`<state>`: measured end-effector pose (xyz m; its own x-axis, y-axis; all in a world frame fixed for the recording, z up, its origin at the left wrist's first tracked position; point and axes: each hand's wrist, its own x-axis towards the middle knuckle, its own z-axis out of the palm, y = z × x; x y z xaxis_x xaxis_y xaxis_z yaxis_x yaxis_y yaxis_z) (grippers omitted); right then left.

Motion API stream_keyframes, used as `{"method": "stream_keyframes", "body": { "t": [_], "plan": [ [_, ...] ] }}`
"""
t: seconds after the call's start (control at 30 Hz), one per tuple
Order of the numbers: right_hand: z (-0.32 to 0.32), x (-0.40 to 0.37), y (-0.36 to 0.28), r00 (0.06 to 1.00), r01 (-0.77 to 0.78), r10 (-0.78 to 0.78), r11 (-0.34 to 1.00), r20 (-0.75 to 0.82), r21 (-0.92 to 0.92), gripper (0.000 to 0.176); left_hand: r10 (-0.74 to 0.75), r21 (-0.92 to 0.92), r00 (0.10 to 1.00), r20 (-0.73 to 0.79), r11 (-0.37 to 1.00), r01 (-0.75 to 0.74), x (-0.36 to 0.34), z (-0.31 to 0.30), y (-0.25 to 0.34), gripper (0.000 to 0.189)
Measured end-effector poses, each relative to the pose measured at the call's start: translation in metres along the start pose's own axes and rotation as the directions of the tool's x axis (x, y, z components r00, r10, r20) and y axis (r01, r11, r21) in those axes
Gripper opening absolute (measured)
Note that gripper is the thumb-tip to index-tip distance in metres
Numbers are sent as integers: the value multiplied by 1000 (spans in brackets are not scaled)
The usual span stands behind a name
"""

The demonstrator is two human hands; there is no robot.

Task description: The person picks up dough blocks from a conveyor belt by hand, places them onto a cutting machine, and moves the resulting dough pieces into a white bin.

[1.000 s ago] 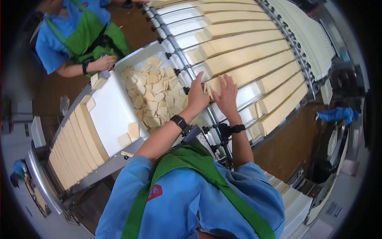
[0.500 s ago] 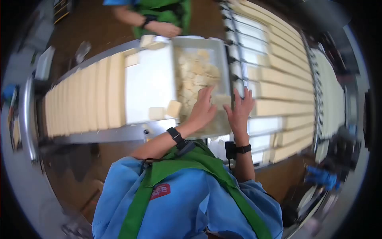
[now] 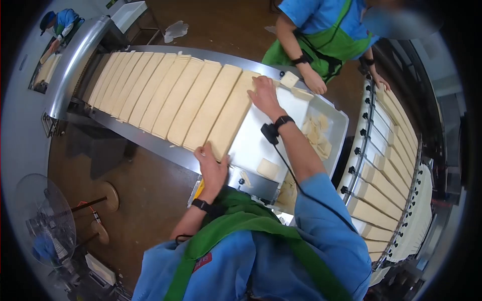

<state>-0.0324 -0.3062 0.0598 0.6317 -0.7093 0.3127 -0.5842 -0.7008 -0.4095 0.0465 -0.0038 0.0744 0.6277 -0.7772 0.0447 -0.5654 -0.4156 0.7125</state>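
Observation:
A row of long, pale, layered dough strips (image 3: 168, 95) lies across the conveyor on the left. My left hand (image 3: 212, 169) grips the near end of the rightmost dough strip (image 3: 232, 118), fingers curled over its edge. At the far end of that same strip, my right hand (image 3: 265, 94) has its fingers bent over the corner. The strip lies flat between my hands, beside the bare white belt (image 3: 256, 140). A small square dough piece (image 3: 268, 169) rests on the belt to the right.
A grey bin (image 3: 343, 131) with dough scraps (image 3: 317, 135) stands right of the belt. Across from me is a co-worker (image 3: 326, 35) in a green apron. A second conveyor (image 3: 361, 145) carries more dough strips. A fan (image 3: 42, 220) stands at lower left.
My view has turned left. Both hands have moved from over the scrap bin to the two ends of the rightmost dough strip.

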Motion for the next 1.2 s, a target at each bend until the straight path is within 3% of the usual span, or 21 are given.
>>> {"method": "stream_keyframes", "body": {
  "t": [0.1, 0.2, 0.3, 0.47, 0.53, 0.6, 0.7, 0.8, 0.83, 0.87, 0.9, 0.93, 1.0, 1.03, 1.07, 1.2],
  "plan": [
    [9, 32, -5, 975, -107, 156, 955, 161, -276, 51, -93, -77, 996, 8, 993, 93, 2, 10, 2, 79],
    [15, 47, -11, 947, -222, 287, 909, 143, -352, 51, -119, -58, 992, 37, 991, 121, 8, 9, 7, 82],
    [18, 46, -20, 938, -189, 288, 892, 195, -411, 54, -154, -43, 985, 77, 987, 157, 10, 10, 13, 84],
    [12, 29, 0, 946, -199, 260, 937, 192, -287, 59, -167, 26, 980, 107, 986, 165, 15, 17, 24, 82],
    [-12, 16, 18, 937, -215, 284, 927, 203, -307, 59, -119, 43, 982, 148, 993, 114, 14, 23, 26, 82],
    [-19, -18, 62, 936, -317, 336, 935, 107, -161, 61, -45, 65, 978, 203, 997, 33, 17, 25, 26, 81],
    [-70, -62, 80, 810, -565, 569, 822, 144, -72, 64, 82, 60, 958, 276, 993, -102, 24, 26, 28, 83],
    [-69, -97, 87, 886, -441, 462, 819, -33, -368, 65, 126, 59, 946, 298, 987, -149, 30, 28, 26, 86],
    [-72, -99, 79, 876, -462, 482, 843, 7, -276, 65, 113, 83, 944, 310, 986, -145, 29, 33, 21, 87],
    [-48, -110, 85, 880, -465, 432, 867, -197, -177, 63, 116, 102, 935, 334, 982, -158, 30, 36, 19, 88],
    [-39, -113, 87, 877, -455, 426, 886, -225, -96, 60, 126, 171, 935, 330, 967, -191, 32, 38, 20, 88],
    [-55, -110, 64, 843, -529, 521, 848, -136, -31, 59, 151, 230, 930, 335, 944, -236, 34, 40, 21, 88],
    [-59, -126, 46, 832, -537, 508, 839, -224, -92, 55, 117, 246, 936, 331, 947, -205, 32, 37, 28, 86],
    [-74, -135, 32, 811, -562, 544, 827, -217, -29, 52, 125, 233, 940, 318, 951, -205, 25, 29, 40, 83],
    [-71, -152, 28, 791, -553, 529, 833, -309, 9, 53, 120, 223, 950, 289, 956, -189, 18, 24, 49, 81],
    [-139, -225, -14, 642, -583, 628, 772, -439, 252, 57, 413, 52, 896, 161, 904, -425, -5, 34, 54, 75]
  ]
}}
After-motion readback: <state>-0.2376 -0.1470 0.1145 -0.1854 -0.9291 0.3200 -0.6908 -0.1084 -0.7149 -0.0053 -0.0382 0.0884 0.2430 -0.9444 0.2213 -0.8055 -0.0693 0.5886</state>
